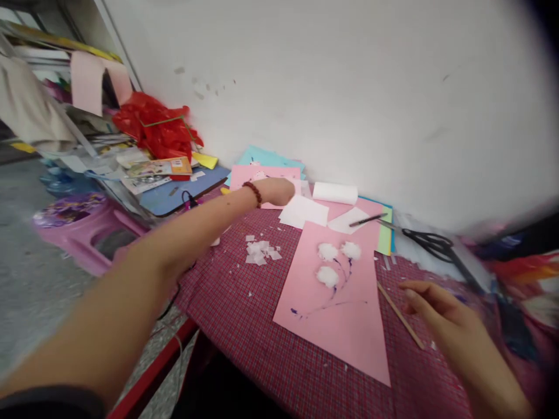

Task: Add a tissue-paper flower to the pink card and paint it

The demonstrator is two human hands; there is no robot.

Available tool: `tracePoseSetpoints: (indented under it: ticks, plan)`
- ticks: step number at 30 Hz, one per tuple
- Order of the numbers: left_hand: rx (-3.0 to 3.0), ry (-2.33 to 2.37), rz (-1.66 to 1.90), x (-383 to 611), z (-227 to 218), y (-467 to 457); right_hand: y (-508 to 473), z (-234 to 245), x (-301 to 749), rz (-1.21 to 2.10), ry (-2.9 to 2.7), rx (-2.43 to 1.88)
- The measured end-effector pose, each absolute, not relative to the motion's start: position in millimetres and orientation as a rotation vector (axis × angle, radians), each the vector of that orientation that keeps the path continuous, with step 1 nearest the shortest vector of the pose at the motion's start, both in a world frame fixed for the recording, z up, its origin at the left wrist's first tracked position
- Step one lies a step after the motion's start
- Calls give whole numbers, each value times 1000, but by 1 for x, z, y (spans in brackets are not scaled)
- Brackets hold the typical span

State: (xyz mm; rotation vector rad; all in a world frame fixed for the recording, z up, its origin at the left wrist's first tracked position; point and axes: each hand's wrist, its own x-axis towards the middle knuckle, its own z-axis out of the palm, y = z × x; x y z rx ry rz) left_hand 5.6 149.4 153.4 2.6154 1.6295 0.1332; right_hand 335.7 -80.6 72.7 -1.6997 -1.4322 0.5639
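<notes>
My left hand reaches far across the red checked tablecloth, a red bead bracelet on its wrist. It rests at the edge of white paper pieces and a pink sheet near the wall; its fingers are blurred and partly hidden. My right hand hovers at the right, fingers loosely curled and apart, beside a thin wooden stick lying on the cloth. Between the hands lies a pink paper sheet with three white fluffy tufts and purple drawn stems.
A pile of white paper scraps lies left of the pink sheet. A white roll, a pen and black scissors sit near the wall. A red plastic bag, books and a pink stool stand at left.
</notes>
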Motion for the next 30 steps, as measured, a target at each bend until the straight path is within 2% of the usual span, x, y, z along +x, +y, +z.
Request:
tracePoseSetpoints:
  ticks: [4, 6, 11, 17, 20, 30]
  plan:
    - [2683, 1530, 565, 51, 131, 147, -80, 51, 379, 461, -1464, -1842]
    - [2628, 1537, 665, 52, 115, 150, -88, 45, 394, 454, -1509, -1927]
    - [2589, 1442, 392, 25, 81, 178, -95, 37, 403, 635, -1757, -2130]
    - [2601, 1490, 119, 7, 67, 184, -89, 13, 386, 446, -1987, -2256]
    - [2567, 1582, 84, 6, 60, 192, -89, 3, 388, 397, -2005, -2307]
    - [2237, 1831, -22, 5, 56, 203, -88, -2, 415, 581, -1804, -2314]
